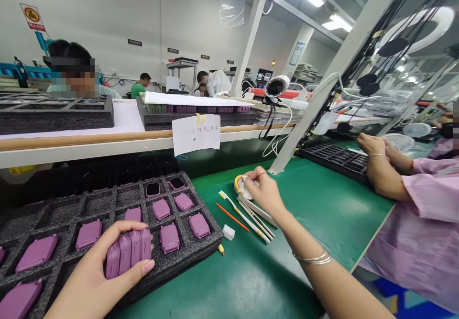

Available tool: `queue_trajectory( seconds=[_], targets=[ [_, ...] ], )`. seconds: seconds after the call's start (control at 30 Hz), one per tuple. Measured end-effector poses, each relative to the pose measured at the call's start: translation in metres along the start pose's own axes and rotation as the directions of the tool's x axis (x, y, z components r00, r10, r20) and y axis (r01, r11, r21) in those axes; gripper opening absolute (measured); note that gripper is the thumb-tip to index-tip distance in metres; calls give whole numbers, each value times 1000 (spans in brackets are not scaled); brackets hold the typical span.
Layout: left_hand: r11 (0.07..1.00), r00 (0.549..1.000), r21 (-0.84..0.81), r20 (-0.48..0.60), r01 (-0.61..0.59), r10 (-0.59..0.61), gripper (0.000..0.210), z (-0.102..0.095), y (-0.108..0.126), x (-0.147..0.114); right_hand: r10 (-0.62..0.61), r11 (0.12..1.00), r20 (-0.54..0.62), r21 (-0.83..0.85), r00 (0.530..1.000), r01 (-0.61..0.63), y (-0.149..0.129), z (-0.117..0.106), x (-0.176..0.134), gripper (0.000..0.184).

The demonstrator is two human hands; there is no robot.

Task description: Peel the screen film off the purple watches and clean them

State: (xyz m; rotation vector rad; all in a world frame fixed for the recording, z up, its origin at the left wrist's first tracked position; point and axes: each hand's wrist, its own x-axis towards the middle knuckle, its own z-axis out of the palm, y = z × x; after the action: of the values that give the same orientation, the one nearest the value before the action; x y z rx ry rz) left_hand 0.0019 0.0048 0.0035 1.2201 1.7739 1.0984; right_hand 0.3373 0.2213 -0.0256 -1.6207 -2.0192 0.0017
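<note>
My left hand [96, 266] is closed around a row of several purple smartwatch cases [129, 252], held side by side over the foam tray [202, 257]. More purple watch cases [169, 237] lie in the tray's compartments, most with their backs up; two at the far edge show dark screens. My right hand [263, 190] pinches a crumpled white wipe [246, 185] over a round yellow-rimmed container [237, 183]. Just below that hand lie a toothbrush [244, 214], tweezers [256, 216] and a thin orange stick [233, 217].
A small white block [228, 232] rests beside the tray on the green mat [308, 209]. Ahead runs a shelf edge [154, 146] with a taped paper note [196, 135]. A slanted white post [322, 89] stands at right, with a co-worker's arm [383, 170] beyond it near a black tray [335, 161].
</note>
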Motion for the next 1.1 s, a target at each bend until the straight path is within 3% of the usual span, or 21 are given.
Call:
queue_trajectory(
  seconds=[0.17, 0.3, 0.5, 0.6, 0.67, 0.73, 0.83, 0.9, 0.97, 1.03, 1.1],
  targets=[
    [1000, 1000, -5, -25, -13, 13, 63, 2, -1, 0, 115, 987, 48, -118, 992, -109, 31, -30, 26, 21],
    [1000, 1000, -17, -19, 9, -9, 62, 2, 1, 0, 110, 975, 117, -205, 987, -85, 33, -27, 36, 20],
    [998, 999, -56, 45, 20, -18, 47, -1, 13, -5, 54, 965, 120, -262, 991, -21, 24, -29, 37, 20],
    [997, 997, -73, 77, 32, -26, 43, -3, 17, -7, -39, 977, 77, -207, 996, 54, 5, -32, 37, 29],
    [995, 996, -94, 89, 33, -25, 42, -4, 18, -7, -134, 982, 35, -127, 990, 137, -21, -32, 29, 34],
    [994, 996, -109, 91, 22, -12, 43, -5, 17, -7, -236, 972, 25, -7, 971, 236, -59, -31, 12, 19],
    [998, 995, -65, 101, -8, 15, 42, -7, 18, -7, -439, 880, 9, 206, 898, 428, -122, -30, -27, 11],
    [1000, 994, -18, 103, -25, 27, 40, -8, 19, -6, -661, 641, -133, 413, 739, 647, -157, -31, -53, 8],
    [999, 994, 4, 99, -42, 42, 40, -8, 21, -6, -725, 496, -216, 494, 654, 714, -180, -30, -71, 4],
    [999, 993, -2, 107, -49, 49, 39, -7, 22, -5, -759, 457, -201, 513, 619, 727, -193, -27, -80, 4],
    [999, 993, -17, 112, -44, 45, 39, -5, 21, -5, -778, 470, -166, 487, 607, 736, -197, -23, -81, 7]
  ],
)
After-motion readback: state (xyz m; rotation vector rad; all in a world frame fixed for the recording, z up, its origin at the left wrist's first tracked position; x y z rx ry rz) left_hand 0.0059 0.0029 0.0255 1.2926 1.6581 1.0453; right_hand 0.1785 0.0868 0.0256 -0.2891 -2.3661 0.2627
